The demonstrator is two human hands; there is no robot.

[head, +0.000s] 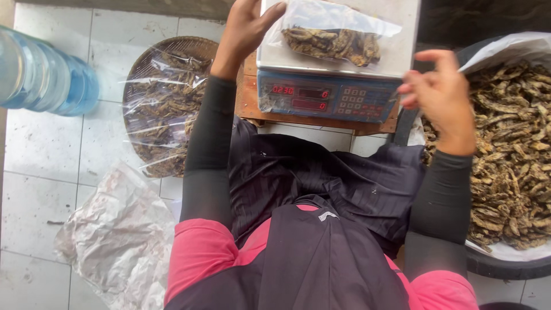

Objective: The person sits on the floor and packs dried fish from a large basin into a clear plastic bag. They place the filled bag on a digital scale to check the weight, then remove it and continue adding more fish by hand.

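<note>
Touching left hand (247, 28): bagged fish (333, 41)

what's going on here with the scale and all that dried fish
A person sits on a tiled floor at a digital scale. A clear bag of dried fish lies on its pan. The left hand touches the bag's edge, and the right hand hovers beside the scale, holding nothing. A big tub of loose dried fish sits on the person's right, and a basket of filled bags on the left.
</note>
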